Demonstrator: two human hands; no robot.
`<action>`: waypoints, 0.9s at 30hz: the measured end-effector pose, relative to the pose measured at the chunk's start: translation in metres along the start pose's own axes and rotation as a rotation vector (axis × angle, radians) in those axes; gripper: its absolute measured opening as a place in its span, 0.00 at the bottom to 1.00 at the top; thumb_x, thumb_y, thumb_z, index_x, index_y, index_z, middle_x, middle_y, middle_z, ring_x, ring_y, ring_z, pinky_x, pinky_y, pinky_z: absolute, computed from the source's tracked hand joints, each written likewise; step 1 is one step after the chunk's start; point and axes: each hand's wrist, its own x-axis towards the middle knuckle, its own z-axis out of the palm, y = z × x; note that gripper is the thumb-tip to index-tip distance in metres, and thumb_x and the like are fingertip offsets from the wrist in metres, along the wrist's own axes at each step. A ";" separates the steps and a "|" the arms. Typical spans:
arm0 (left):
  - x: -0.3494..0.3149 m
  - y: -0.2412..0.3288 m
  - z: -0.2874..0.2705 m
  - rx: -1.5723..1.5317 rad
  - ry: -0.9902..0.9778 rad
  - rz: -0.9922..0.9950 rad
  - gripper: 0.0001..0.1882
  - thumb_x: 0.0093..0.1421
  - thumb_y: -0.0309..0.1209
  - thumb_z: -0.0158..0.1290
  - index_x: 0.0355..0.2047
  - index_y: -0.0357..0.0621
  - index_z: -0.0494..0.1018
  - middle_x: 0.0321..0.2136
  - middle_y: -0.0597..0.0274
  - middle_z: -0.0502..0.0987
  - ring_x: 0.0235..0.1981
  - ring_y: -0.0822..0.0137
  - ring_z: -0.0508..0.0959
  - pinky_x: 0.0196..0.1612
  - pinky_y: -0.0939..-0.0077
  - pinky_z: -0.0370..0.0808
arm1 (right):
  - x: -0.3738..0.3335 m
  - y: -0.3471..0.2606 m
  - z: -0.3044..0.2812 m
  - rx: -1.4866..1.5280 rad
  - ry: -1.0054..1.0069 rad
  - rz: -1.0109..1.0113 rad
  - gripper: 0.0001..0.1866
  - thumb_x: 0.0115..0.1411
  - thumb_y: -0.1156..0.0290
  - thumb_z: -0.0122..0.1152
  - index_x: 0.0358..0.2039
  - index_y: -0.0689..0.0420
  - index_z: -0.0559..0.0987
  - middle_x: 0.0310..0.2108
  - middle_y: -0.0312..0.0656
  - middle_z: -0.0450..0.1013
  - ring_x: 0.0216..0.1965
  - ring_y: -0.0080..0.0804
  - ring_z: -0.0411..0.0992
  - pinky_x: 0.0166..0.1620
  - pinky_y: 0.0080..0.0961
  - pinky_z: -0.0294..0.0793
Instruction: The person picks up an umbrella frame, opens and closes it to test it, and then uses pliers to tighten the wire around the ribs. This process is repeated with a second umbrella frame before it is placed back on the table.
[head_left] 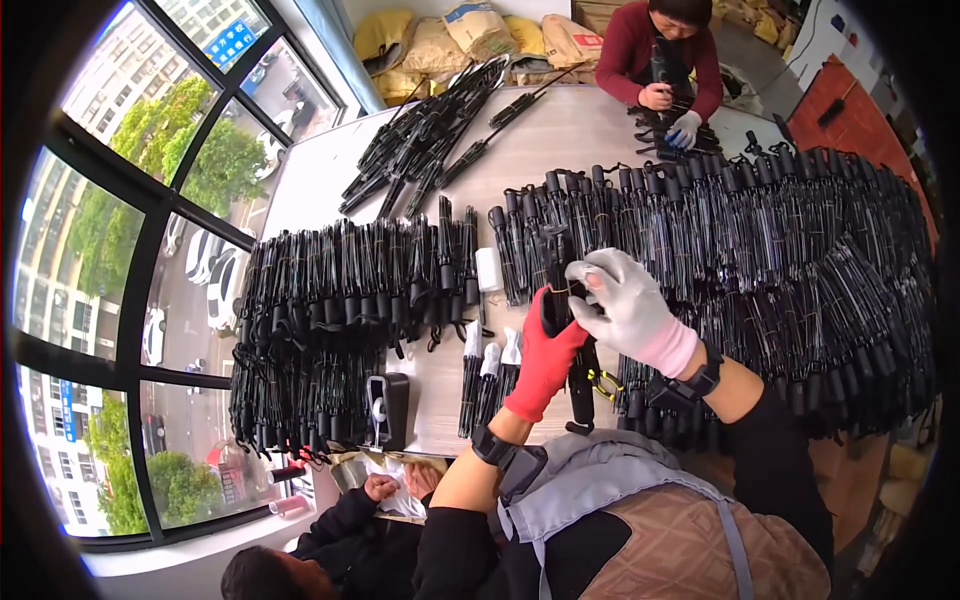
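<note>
My left hand (546,365), in a red glove, is closed around a black folding umbrella frame (581,390) held above the table in front of me. Against its upper part, my right hand (630,310), in a white glove with a pink cuff, has thumb and fingers bent together. A thin tan band crosses the frame beside those fingertips; whether they pinch it I cannot make out. Yellow-handled pliers (605,384) lie just right of the frame. Left of my red glove stand several dark bundles with white plastic tops (490,362).
Rows of banded umbrella frames fill the table's right (740,230) and left (350,270). A loose heap (430,135) lies at the back. A black holder (387,410) and a white block (488,269) stand mid-table. One co-worker (665,60) works opposite, another (360,530) at lower left.
</note>
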 end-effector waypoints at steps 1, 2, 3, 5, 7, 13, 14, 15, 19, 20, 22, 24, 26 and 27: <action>-0.001 -0.005 -0.003 0.028 0.032 0.037 0.20 0.58 0.28 0.57 0.50 0.40 0.66 0.34 0.70 0.74 0.33 0.78 0.72 0.35 0.80 0.72 | -0.001 -0.001 0.005 -0.029 -0.029 0.005 0.13 0.55 0.70 0.61 0.39 0.61 0.73 0.39 0.44 0.71 0.39 0.42 0.71 0.41 0.38 0.72; -0.001 -0.012 -0.004 0.051 0.052 0.070 0.22 0.57 0.27 0.58 0.51 0.40 0.66 0.35 0.70 0.74 0.33 0.77 0.73 0.36 0.80 0.72 | -0.004 -0.003 0.008 -0.042 -0.027 0.017 0.13 0.55 0.70 0.61 0.39 0.61 0.73 0.39 0.44 0.71 0.39 0.42 0.71 0.41 0.38 0.72; -0.002 -0.020 -0.008 0.046 0.032 0.065 0.22 0.57 0.27 0.58 0.51 0.40 0.66 0.35 0.70 0.74 0.33 0.77 0.73 0.36 0.80 0.72 | -0.006 -0.006 0.011 -0.076 -0.064 0.031 0.12 0.55 0.70 0.61 0.37 0.62 0.73 0.38 0.44 0.71 0.37 0.41 0.71 0.40 0.37 0.72; -0.005 -0.033 -0.019 0.155 0.086 0.114 0.27 0.52 0.26 0.60 0.53 0.39 0.67 0.42 0.63 0.76 0.39 0.70 0.76 0.43 0.74 0.73 | -0.013 -0.010 0.016 -0.148 -0.139 0.071 0.10 0.55 0.70 0.60 0.34 0.62 0.73 0.34 0.45 0.72 0.34 0.38 0.72 0.39 0.34 0.72; -0.009 -0.039 -0.031 0.423 0.129 0.181 0.28 0.51 0.26 0.61 0.53 0.39 0.67 0.41 0.62 0.77 0.38 0.68 0.76 0.43 0.73 0.74 | -0.028 -0.012 0.018 0.312 -0.227 0.452 0.09 0.56 0.70 0.60 0.33 0.62 0.73 0.29 0.43 0.72 0.31 0.35 0.72 0.37 0.32 0.72; -0.017 -0.023 -0.055 1.237 -0.048 0.103 0.31 0.50 0.29 0.62 0.55 0.39 0.66 0.36 0.57 0.79 0.38 0.65 0.78 0.44 0.73 0.74 | -0.105 0.006 0.029 0.581 -0.303 0.718 0.11 0.60 0.66 0.58 0.27 0.61 0.73 0.22 0.39 0.74 0.23 0.24 0.73 0.30 0.25 0.72; -0.015 -0.029 -0.065 1.179 -0.280 -0.001 0.30 0.50 0.31 0.63 0.54 0.38 0.67 0.35 0.56 0.79 0.37 0.64 0.79 0.43 0.72 0.74 | -0.132 0.016 0.037 0.692 -0.397 0.775 0.11 0.61 0.66 0.56 0.28 0.61 0.73 0.22 0.38 0.73 0.19 0.24 0.69 0.26 0.24 0.69; -0.015 -0.032 -0.075 1.112 -0.492 -0.110 0.30 0.50 0.33 0.64 0.52 0.38 0.68 0.35 0.55 0.79 0.36 0.64 0.79 0.41 0.71 0.75 | -0.140 0.018 0.033 0.809 -0.502 0.816 0.11 0.63 0.66 0.55 0.29 0.61 0.74 0.21 0.36 0.72 0.15 0.23 0.66 0.22 0.23 0.67; -0.024 -0.024 -0.082 0.555 -0.691 -0.436 0.27 0.53 0.37 0.62 0.50 0.37 0.69 0.33 0.56 0.79 0.34 0.63 0.80 0.38 0.71 0.76 | -0.141 0.006 -0.028 2.068 -0.194 1.069 0.11 0.68 0.66 0.46 0.37 0.59 0.75 0.17 0.32 0.64 0.12 0.18 0.55 0.18 0.17 0.56; -0.029 -0.022 -0.084 0.310 -0.672 -0.533 0.26 0.55 0.38 0.61 0.49 0.37 0.70 0.33 0.56 0.79 0.34 0.64 0.80 0.38 0.71 0.76 | -0.136 0.005 -0.043 2.098 -0.071 0.862 0.13 0.69 0.65 0.44 0.40 0.58 0.75 0.14 0.32 0.59 0.11 0.17 0.51 0.16 0.15 0.52; -0.026 -0.021 -0.083 0.065 -0.541 -0.504 0.27 0.55 0.41 0.61 0.49 0.36 0.70 0.31 0.58 0.77 0.32 0.63 0.78 0.38 0.69 0.76 | -0.117 -0.005 -0.071 2.143 0.084 0.729 0.13 0.69 0.64 0.43 0.44 0.58 0.74 0.14 0.32 0.58 0.11 0.17 0.50 0.16 0.16 0.52; -0.009 -0.022 -0.072 -0.239 -0.379 -0.382 0.29 0.57 0.45 0.59 0.50 0.34 0.69 0.27 0.60 0.74 0.29 0.63 0.76 0.36 0.66 0.75 | -0.123 -0.007 -0.062 2.167 0.249 0.590 0.14 0.69 0.64 0.43 0.47 0.57 0.74 0.14 0.31 0.57 0.11 0.18 0.49 0.16 0.16 0.52; 0.018 -0.016 -0.046 -0.303 -0.340 -0.302 0.29 0.59 0.46 0.57 0.51 0.34 0.69 0.25 0.62 0.72 0.27 0.63 0.75 0.34 0.66 0.74 | -0.169 0.005 -0.005 2.122 0.291 0.949 0.16 0.69 0.63 0.45 0.51 0.57 0.73 0.15 0.31 0.58 0.11 0.18 0.51 0.17 0.17 0.53; 0.030 -0.006 -0.031 -0.515 -0.433 -0.232 0.24 0.60 0.41 0.55 0.48 0.35 0.69 0.28 0.60 0.74 0.29 0.62 0.77 0.35 0.67 0.76 | -0.172 0.004 0.006 2.089 0.300 1.134 0.17 0.68 0.62 0.46 0.53 0.56 0.72 0.16 0.31 0.58 0.12 0.18 0.52 0.18 0.17 0.54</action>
